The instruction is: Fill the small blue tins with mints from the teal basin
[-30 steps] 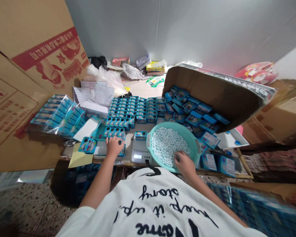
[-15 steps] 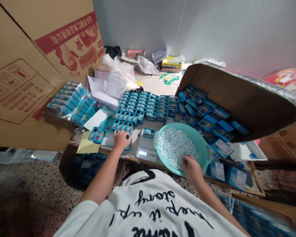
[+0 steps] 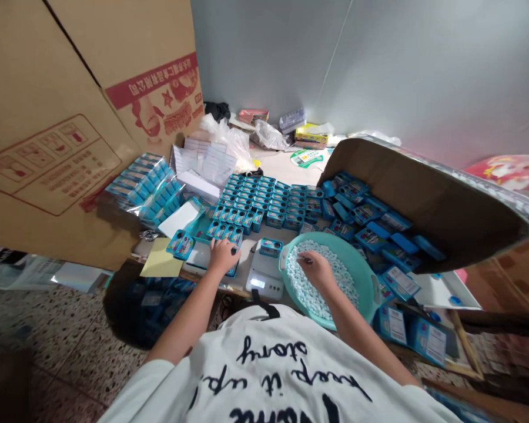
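A teal basin [image 3: 365, 269] full of small white tablets [image 3: 321, 296] stands at the table's front edge. My right hand [image 3: 316, 269] hovers over its left side, fingers pinched together; what it holds is too small to make out. A small white scale [image 3: 264, 279] sits left of the basin with one open blue tin [image 3: 271, 247] on it. My left hand [image 3: 224, 255] rests curled on blue tins [image 3: 229, 235] lying on a white tray [image 3: 198, 258]. Rows of open blue tins [image 3: 264, 197] fill the table behind.
A tipped cardboard box [image 3: 432, 194] at right spills blue tins and lids. Wrapped blue packs [image 3: 145, 188] lie at left beside large cartons [image 3: 62, 135]. White label sheets [image 3: 203, 161], plastic bags and clutter line the back wall. A yellow paper [image 3: 161, 265] overhangs the front edge.
My right hand has moved from the basin's near rim to its left side, close to the scale. The left hand has stayed on the tins. The view shifted right and down.
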Tool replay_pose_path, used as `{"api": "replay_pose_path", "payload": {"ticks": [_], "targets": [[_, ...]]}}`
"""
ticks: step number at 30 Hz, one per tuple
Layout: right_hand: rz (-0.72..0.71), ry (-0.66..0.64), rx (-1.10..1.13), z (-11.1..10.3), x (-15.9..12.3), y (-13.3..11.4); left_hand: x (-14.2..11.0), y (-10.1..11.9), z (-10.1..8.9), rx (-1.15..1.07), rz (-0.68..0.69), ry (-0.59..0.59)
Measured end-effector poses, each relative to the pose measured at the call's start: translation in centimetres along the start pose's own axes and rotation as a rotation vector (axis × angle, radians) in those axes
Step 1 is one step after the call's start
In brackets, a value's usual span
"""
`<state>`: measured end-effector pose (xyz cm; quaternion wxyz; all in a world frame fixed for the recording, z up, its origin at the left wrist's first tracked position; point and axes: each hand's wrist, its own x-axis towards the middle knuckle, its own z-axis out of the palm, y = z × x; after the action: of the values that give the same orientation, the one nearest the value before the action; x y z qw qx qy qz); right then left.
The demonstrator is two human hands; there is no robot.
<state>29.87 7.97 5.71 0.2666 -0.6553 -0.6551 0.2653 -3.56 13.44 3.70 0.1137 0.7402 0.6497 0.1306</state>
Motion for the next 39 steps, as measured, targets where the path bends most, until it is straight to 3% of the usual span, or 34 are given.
{"api": "replay_pose_path", "payload": {"ticks": [7, 12, 23, 28, 34, 39], "targets": [[-0.127, -0.142, -0.044, 1.6, 6.3, -2.7, 0.2, -0.1, 0.1, 0.002, -0.014, -0.018], [-0.197, -0.231, -0.105, 2.4, 7.7, -3.1, 0.1, 0.0, 0.1, -0.005, -0.021, -0.004], [-0.197, -0.219, -0.049, 3.1, 8.0, -3.1, -0.2, 0.3, -0.2, -0.018, -0.025, 0.017], [-0.127, -0.168, 0.043, 1.8, 7.7, -2.1, -0.3, 0.3, -0.2, -0.019, -0.025, 0.022], [-0.045, -0.148, 0.039, -0.8, 5.3, -0.1, -0.2, 0.3, -0.2, -0.022, -0.026, 0.029], [0.045, -0.152, 0.062, -1.4, 2.2, 1.7, 0.0, 0.3, -0.1, -0.028, -0.025, 0.029]]}}
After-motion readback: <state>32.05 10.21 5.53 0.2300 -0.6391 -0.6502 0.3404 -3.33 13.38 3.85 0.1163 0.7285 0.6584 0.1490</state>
